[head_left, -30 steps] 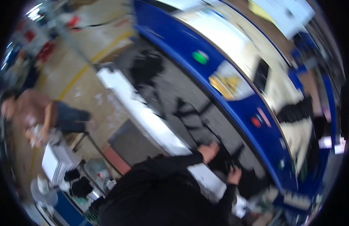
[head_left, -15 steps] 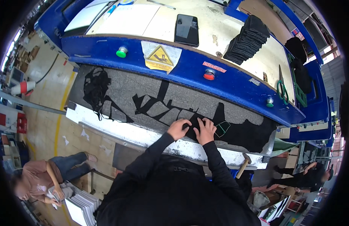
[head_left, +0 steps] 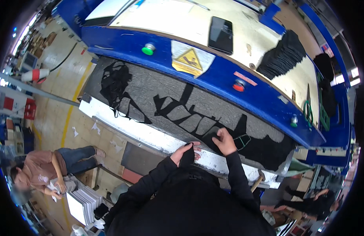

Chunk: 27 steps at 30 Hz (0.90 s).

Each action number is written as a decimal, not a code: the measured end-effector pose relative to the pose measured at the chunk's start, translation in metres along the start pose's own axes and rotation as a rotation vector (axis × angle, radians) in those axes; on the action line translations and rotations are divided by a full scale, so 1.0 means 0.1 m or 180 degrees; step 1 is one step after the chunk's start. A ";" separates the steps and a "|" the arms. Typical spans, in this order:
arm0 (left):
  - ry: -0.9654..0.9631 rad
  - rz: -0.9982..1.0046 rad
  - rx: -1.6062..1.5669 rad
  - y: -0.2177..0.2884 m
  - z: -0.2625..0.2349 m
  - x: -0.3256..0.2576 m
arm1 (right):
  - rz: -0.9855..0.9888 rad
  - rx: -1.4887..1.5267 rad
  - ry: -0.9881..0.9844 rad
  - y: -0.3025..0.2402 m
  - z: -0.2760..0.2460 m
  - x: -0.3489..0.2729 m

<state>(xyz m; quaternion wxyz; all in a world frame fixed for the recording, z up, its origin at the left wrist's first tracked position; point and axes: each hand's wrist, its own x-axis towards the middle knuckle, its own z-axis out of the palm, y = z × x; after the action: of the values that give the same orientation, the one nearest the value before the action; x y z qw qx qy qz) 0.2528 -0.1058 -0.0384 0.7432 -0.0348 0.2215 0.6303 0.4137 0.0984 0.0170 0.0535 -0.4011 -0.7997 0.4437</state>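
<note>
Gripping a black fabric piece (head_left: 187, 157) at the near bed edge, our left hand (head_left: 184, 152) pinches it; right hand (head_left: 225, 142) rests fingers together, apparently steadying the black cut sheet (head_left: 197, 118).

Workshop floor around a big blue-framed cutting machine

The blue steel machine frame (head_left: 244, 92) carries a round green button (head_left: 148, 48), a round red button (head_left: 239, 85) and a yellow triangular warning sticker (head_left: 188, 60); its pale wooden top (head_left: 158, 19) lies beyond. The beige tiled floor (head_left: 68, 98) has yellow painted lines (head_left: 74, 102). A seated person in a pink shirt (head_left: 40, 171) is lower left, near a stack of white sheets (head_left: 85, 200).
</note>
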 end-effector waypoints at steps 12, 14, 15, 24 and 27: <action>0.0268 0.1662 0.6258 0.25 0.08 0.69 | -0.0348 -0.0350 0.0642 -0.09 0.19 -0.42; 0.0417 0.1191 0.6588 0.23 0.22 0.62 | -0.0034 -0.0330 0.1697 -0.05 0.03 -0.43; 0.0334 0.1374 0.6148 0.23 0.21 0.63 | 0.0018 -0.0467 0.1997 -0.04 -0.10 -0.48; -0.0733 0.0296 0.0207 0.51 0.53 0.32 | -0.0816 0.0138 0.0079 -1.32 -0.45 -1.07; -0.0793 0.0154 0.0869 0.46 0.87 0.08 | -0.1237 -0.0119 0.0230 -1.37 -0.21 -0.80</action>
<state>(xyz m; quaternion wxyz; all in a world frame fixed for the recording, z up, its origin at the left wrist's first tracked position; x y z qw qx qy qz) 0.2351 -0.0600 0.0471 0.7474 0.1501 0.2120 0.6115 0.3956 0.0182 0.1547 0.1594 -0.2557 -0.8677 0.3953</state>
